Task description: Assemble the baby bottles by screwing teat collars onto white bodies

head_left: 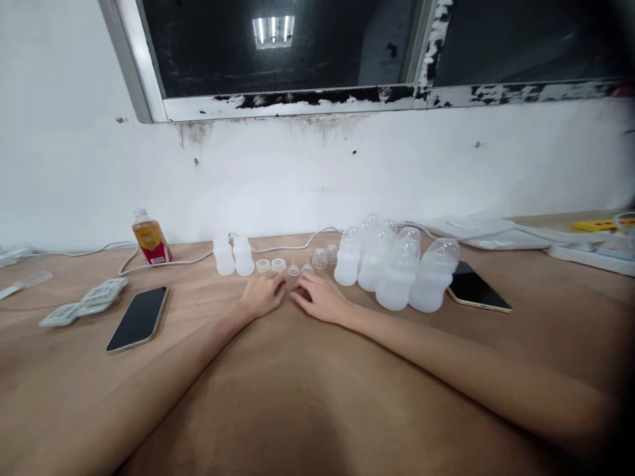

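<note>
My left hand (264,295) rests on the brown tabletop (278,396), fingers loosely curved, with nothing in it. Just beyond it lie two white collar rings (262,265). My right hand (322,297) rests palm down a little to the right, thumb apart from the fingers, also holding nothing. Two clear bottle nipples (294,269) stand just past its fingertips, and two clear dome caps (319,258) are behind them. Two topless white baby bottles (243,256) stand upright beyond my left hand. Several capped baby bottles (397,277) stand grouped beyond my right forearm.
A phone (137,319) and pale plastic packs (89,303) lie at left, near a drink bottle (151,237). Another phone (477,286) lies behind the capped bottles. White cables (292,248) run along the wall (278,178). A plastic bag (481,231) and power strip (590,258) are at right.
</note>
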Tool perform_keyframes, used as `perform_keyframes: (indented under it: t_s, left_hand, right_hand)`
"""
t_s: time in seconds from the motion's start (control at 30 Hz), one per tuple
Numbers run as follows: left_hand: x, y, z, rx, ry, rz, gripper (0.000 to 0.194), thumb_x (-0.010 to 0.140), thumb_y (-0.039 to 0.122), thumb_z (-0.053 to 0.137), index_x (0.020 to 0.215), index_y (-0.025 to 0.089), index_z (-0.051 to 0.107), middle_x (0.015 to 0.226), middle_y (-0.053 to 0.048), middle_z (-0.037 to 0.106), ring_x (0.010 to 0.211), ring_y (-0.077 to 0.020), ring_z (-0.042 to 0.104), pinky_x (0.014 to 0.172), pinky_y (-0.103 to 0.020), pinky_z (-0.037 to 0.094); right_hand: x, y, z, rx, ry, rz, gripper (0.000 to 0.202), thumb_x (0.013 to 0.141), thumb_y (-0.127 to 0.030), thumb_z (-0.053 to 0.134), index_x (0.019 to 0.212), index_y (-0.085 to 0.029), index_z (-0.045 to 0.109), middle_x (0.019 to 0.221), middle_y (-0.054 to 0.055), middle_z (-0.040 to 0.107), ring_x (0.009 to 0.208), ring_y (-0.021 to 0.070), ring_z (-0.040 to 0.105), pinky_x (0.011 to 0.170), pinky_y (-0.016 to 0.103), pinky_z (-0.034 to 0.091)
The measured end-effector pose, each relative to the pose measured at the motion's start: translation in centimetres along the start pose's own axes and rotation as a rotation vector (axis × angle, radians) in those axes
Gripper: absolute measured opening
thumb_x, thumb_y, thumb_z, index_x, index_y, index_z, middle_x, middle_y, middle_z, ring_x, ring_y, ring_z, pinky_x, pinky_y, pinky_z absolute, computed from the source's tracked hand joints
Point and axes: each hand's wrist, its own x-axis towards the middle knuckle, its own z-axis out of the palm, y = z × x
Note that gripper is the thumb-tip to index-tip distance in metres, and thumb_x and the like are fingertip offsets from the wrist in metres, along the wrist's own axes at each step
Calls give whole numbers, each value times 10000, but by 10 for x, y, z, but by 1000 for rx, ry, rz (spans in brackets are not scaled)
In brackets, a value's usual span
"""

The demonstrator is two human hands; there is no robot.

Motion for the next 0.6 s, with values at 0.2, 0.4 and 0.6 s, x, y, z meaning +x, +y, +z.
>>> perform_keyframes:
  t_s: [0.2,0.4,0.6]
  left_hand:
    - [33,-15,19,19,105,-51,347,724,75,372,1051,112,484,1129,-120,504,1050,-221,433,878,-384,333]
    - [16,-8,12,1,63,-34,290,716,66,357,879,141,585,889,-88,613,904,-211,510,829,-361,371]
    - [-24,20,-6,-166,43,18,398,650,-13,334,856,197,601,840,-33,610,840,-173,516,780,-303,403]
  right_hand:
    - [35,29,16,64,68,437,489,811,-318,370,1206,-36,313,797,121,619,739,203,583,632,289,417]
    - [46,41,15,80,81,452,293,826,-225,331,882,-87,583,891,141,624,832,192,574,726,278,395]
    - [5,12,-2,153,56,221,274,831,-286,340,866,-177,589,744,20,637,649,119,563,604,217,386]
